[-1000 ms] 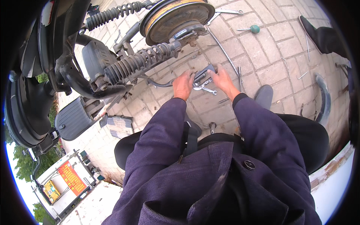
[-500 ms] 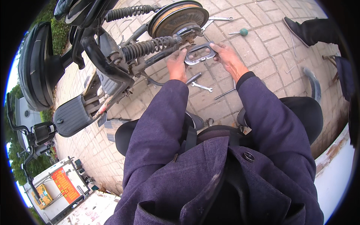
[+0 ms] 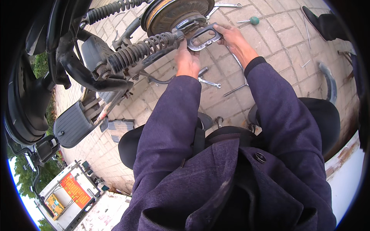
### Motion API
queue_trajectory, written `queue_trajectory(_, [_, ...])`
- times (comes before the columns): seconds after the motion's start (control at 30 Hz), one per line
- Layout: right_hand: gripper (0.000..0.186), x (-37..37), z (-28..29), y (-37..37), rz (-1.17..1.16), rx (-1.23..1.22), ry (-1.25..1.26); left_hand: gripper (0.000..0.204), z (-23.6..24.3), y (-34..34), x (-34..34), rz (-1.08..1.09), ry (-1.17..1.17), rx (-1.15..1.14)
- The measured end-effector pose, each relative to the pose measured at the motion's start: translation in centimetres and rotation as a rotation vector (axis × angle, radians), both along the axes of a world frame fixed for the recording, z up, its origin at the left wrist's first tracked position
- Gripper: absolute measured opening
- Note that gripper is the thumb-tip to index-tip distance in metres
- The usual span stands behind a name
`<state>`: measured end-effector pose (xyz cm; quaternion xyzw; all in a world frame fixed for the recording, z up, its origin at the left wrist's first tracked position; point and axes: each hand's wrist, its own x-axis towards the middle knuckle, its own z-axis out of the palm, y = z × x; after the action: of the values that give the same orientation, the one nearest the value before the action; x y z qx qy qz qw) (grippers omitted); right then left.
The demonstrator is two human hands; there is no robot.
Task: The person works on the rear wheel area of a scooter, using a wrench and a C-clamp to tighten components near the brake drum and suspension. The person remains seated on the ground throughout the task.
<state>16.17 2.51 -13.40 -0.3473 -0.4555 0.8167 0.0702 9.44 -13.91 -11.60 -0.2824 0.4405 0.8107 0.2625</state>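
Two bare hands, upper centre: by the right hand [image 3: 233, 38], one grey loop-shaped metal part [image 3: 199, 47] is pinched between thumb and fingers; the left hand [image 3: 187, 61] is placed at its lower left end, finger closure partly hidden and not to be told. The part is held up beside the wheel hub [image 3: 177, 17], judged unfastened as yet. One coil-spring shock absorber [image 3: 154, 46], upper left of centre, mounted. One open-ended wrench [image 3: 210, 82], centre, unheld. One green-handled screwdriver [image 3: 254, 20], upper right, likewise unheld. Hub: no tyre seen.
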Motion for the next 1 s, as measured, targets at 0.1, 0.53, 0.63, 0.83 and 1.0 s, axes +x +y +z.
queue_trajectory(0.1, [0.029, 0.3, -0.4, -0.3, 0.005, -0.002, 0.032, 0.022, -0.1, 0.3, 0.2, 0.036, 0.027, 0.016])
queue_trajectory(0.53, [0.033, 0.6, -0.1, -0.3, 0.001, 0.043, 0.085, 0.020, -0.3, 0.9, -0.2, 0.039, -0.019, 0.103])
queue_trajectory(0.63, [0.033, 0.7, -0.2, -0.3, 0.011, 0.053, 0.084, 0.019, -0.2, 0.8, -0.4, 0.041, -0.040, 0.116])
queue_trajectory(0.83, [0.044, 2.4, -2.8, 0.0, -0.017, -0.038, 0.084, 0.019, -1.4, -2.0, 1.9, -0.122, 0.040, -0.018])
queue_trajectory(1.0, [0.041, 5.4, -7.6, -0.8, 0.170, 0.169, -0.256, 0.016, -7.1, -7.5, 5.8, -0.231, -0.116, -0.225])
